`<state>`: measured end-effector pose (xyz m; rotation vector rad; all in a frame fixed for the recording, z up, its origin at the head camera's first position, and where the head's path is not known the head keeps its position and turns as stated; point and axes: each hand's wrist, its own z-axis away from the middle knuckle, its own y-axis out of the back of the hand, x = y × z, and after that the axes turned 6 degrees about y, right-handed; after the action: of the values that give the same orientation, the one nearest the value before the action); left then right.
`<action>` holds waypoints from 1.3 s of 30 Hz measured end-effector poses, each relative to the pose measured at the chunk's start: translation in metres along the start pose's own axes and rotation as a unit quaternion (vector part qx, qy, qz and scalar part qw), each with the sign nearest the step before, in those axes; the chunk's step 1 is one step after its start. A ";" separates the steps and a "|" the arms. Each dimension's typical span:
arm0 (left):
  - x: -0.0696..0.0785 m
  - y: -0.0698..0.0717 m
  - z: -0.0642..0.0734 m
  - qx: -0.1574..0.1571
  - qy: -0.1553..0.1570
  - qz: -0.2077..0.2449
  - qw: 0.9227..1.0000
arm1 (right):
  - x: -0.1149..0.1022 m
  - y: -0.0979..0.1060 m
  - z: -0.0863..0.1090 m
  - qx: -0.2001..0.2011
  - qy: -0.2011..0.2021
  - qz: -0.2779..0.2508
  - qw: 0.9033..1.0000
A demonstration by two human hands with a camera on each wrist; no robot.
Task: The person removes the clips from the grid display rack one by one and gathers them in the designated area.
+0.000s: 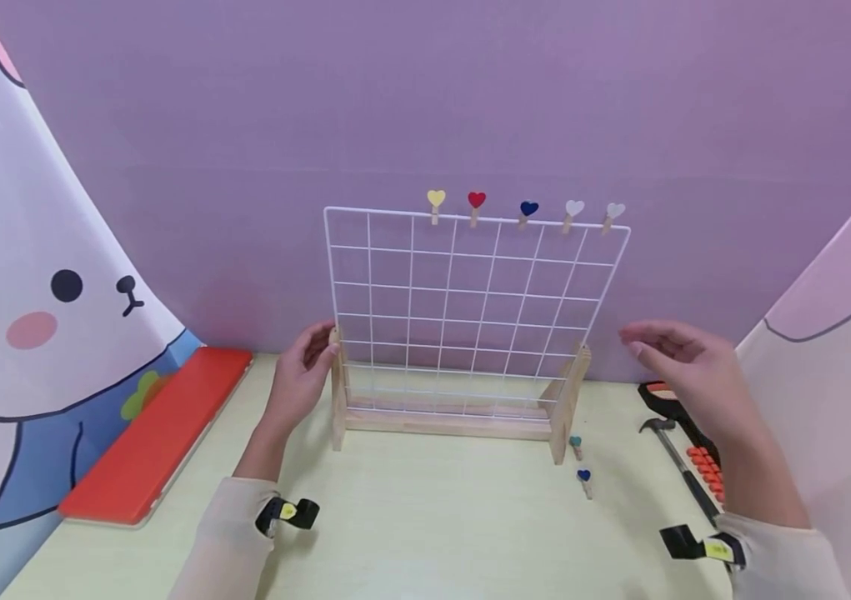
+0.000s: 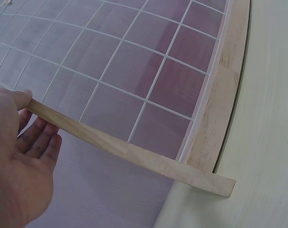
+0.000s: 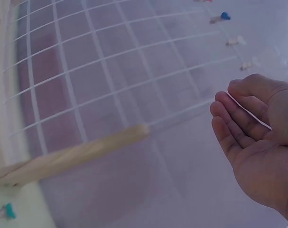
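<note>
A: so what's each hand up to here?

B: left hand (image 1: 301,371) has the top of one upright on the wooden stand (image 1: 448,425) pinched, thumb on one side and fingers on the other. right hand (image 1: 688,358) is just in the air, fingers loosely bent and holding nothing, a bit apart from the other upright.

A: ok and where's the grid?

B: the white wire grid (image 1: 443,320) stands in the wooden stand, lower edge down by the crossbar, and the whole lot sits on the pale desk (image 1: 433,525) in front of a purple wall (image 1: 470,100).

A: anything clipped on it?

B: five heart clothespins along the top wire: yellow pin (image 1: 436,200), red pin (image 1: 476,201), navy pin (image 1: 528,209), then two white pins (image 1: 574,208) (bunched toward the right, btw). a teal pin (image 1: 576,444) and a blue pin (image 1: 584,478) lie on the desk near the stand's right foot.

A: other stuff?

B: a hammer (image 1: 676,457) near the right forearm, beside a black-and-orange handle (image 1: 673,408) that's partly hidden. long red case (image 1: 162,442) on the far left.
</note>
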<state>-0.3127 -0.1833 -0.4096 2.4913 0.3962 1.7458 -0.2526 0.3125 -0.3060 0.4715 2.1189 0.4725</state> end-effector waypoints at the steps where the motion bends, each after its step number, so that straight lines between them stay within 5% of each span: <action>1: 0.000 0.000 0.000 0.001 0.000 -0.001 1.000 | -0.004 0.000 -0.003 0.004 0.005 -0.006 1.000; 7: 0.003 0.001 0.001 0.001 0.001 0.003 1.000 | -0.021 0.003 -0.018 0.020 0.042 -0.056 0.997; 15: 0.001 0.000 0.000 0.002 0.003 0.005 1.000 | -0.040 0.006 -0.028 0.023 0.043 -0.021 0.999; 25: 0.001 0.000 0.001 -0.001 0.010 0.002 1.000 | -0.058 0.004 -0.049 0.043 0.061 -0.180 0.981; 39: 0.002 0.000 0.001 -0.001 0.013 -0.005 1.000 | -0.097 -0.007 -0.082 0.056 0.088 -0.248 0.963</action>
<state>-0.3111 -0.1831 -0.4083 2.4632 0.4089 1.7758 -0.2702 0.2459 -0.1986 -0.0538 2.3389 0.1077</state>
